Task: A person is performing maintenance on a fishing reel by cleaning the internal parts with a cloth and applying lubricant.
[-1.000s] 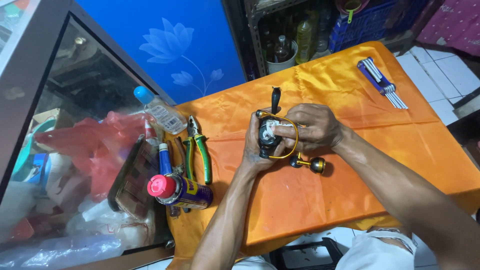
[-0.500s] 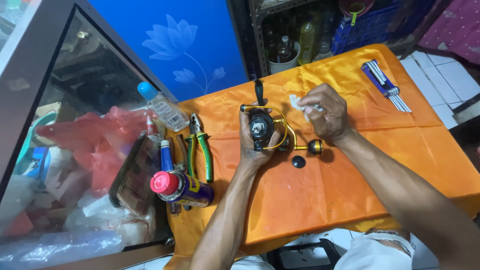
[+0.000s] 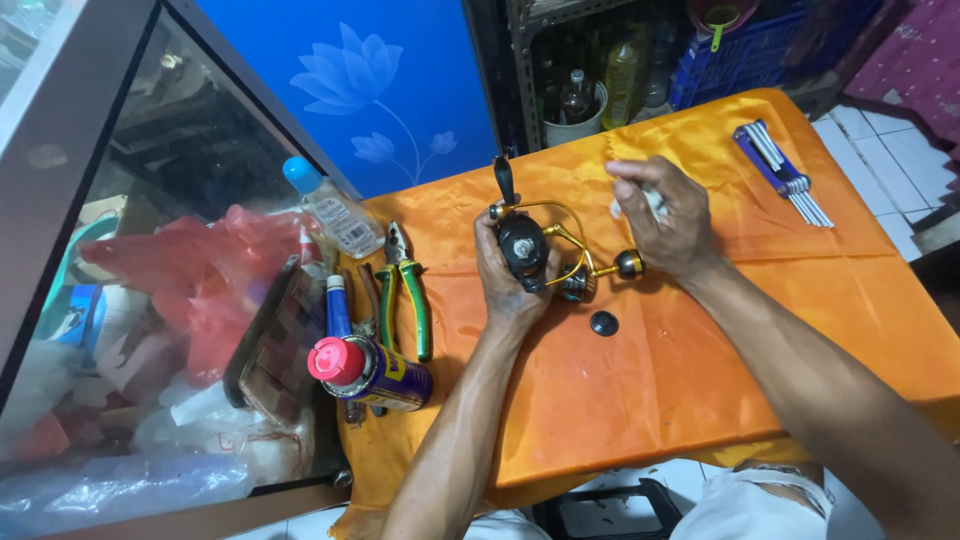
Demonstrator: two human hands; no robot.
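My left hand (image 3: 507, 282) grips a black and gold fishing reel (image 3: 540, 245) above an orange cloth-covered table (image 3: 780, 300). The reel's black handle points up and away from me, and its gold bail arm curves to the right. My right hand (image 3: 668, 215) is lifted just right of the reel and pinches a small white wad of cloth or tissue (image 3: 648, 200). A small round black cap (image 3: 603, 323) lies on the cloth just below the reel.
Green-handled pliers (image 3: 405, 290), a spray can with a red cap (image 3: 365, 368) and a clear bottle with a blue cap (image 3: 328, 208) lie at the table's left edge. A set of hex keys (image 3: 785, 172) lies at the far right. A glass case stands to the left.
My right hand has come off the reel and moved right and up with the white wad. The reel has turned in my left hand. The black cap now lies on the cloth.
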